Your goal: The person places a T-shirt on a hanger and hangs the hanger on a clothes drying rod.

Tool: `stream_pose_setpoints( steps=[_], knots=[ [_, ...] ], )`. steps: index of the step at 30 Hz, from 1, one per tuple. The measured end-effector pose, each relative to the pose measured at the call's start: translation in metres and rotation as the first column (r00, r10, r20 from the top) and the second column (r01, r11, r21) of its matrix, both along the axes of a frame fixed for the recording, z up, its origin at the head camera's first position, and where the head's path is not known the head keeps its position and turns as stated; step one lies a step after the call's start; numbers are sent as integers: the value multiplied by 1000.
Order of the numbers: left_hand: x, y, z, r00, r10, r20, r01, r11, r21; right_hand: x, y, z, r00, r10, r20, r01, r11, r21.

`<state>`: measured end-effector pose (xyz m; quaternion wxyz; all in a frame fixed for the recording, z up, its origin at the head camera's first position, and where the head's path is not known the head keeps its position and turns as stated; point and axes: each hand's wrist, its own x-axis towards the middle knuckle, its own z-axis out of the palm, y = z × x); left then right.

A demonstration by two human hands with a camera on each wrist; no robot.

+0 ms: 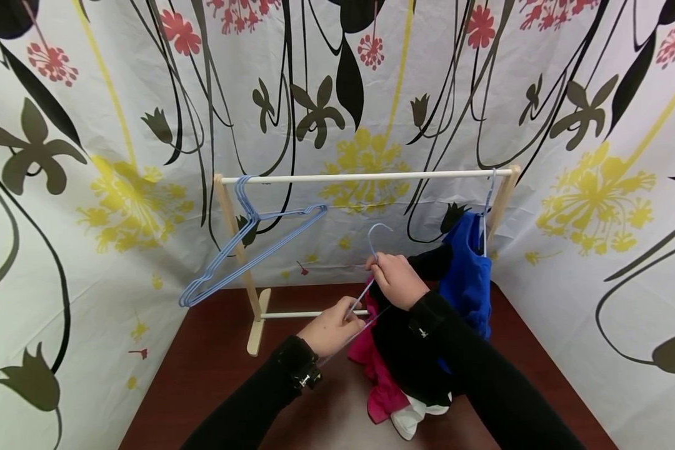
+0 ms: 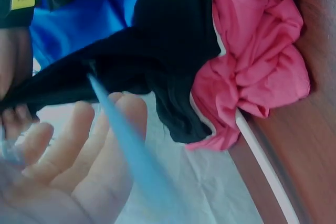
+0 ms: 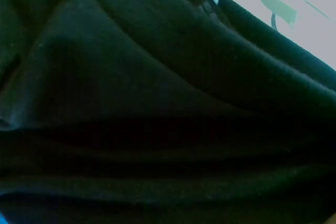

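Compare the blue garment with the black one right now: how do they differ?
The blue garment already hangs from the rail at its right end; the black garment is off the rail, with a hanger partly threaded into it. No hand touches the blue garment, while the right hand grips the hanger's neck at the black garment's top and the left hand holds the hanger's arm. Both are plain, dark-toned cloth.

One head view from above, two wrist views pressed close.
The head camera looks forward and down over the counter point(image 1: 214, 369) toward the rack point(image 1: 365, 177). The left wrist camera sits close under the black garment point(image 2: 173, 51), which the right wrist view point(image 3: 157, 119) shares, almost touching it.
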<state>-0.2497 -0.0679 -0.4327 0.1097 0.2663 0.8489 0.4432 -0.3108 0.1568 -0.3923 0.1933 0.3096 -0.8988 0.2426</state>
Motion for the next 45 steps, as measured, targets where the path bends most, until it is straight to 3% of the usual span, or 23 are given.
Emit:
stream_pose_setpoints(
  steps=[4,7,10,14,17,19,23,25,30,34,38,42,45],
  knots=[
    [-5,-14,1,999,-39,21,39,999,12,0,10,6,999,-24,41,27,998,-64],
    [-12,-23,-9,999,-42,16,41,998,52,1,17,10,996,-39,76,47,994,-103],
    [-18,-26,-28,994,-30,-101,33,999,19,2,22,13,993,-41,115,56,991,-124],
    [-15,-15,-57,956,-99,-275,100,995,-8,3,25,12,990,-36,133,55,989,-140],
    [-8,0,-70,940,-133,-313,152,988,37,2,26,11,992,-36,120,54,987,-151],
    [-5,12,-73,941,-111,-321,128,991,33,2,27,10,994,-36,107,53,986,-159],
    [-2,34,-77,933,-57,-356,35,997,-67,3,28,9,994,-34,101,52,983,-177],
    [0,41,-79,941,-37,-336,-3,993,-116,4,28,8,994,-34,107,53,982,-180],
    [6,51,-80,961,12,-275,-44,993,-110,4,27,7,994,-42,99,60,981,-184],
    [9,56,-80,958,23,-284,-59,991,-121,5,27,7,996,-45,81,60,978,-200],
    [11,57,-82,949,39,-313,-102,977,-188,7,28,8,995,-51,84,67,978,-199],
    [14,50,-84,948,59,-312,-137,963,-234,6,33,7,994,-65,87,80,980,-182],
    [18,39,-84,952,72,-299,-142,965,-222,5,39,6,993,-88,81,100,981,-164]
  ],
)
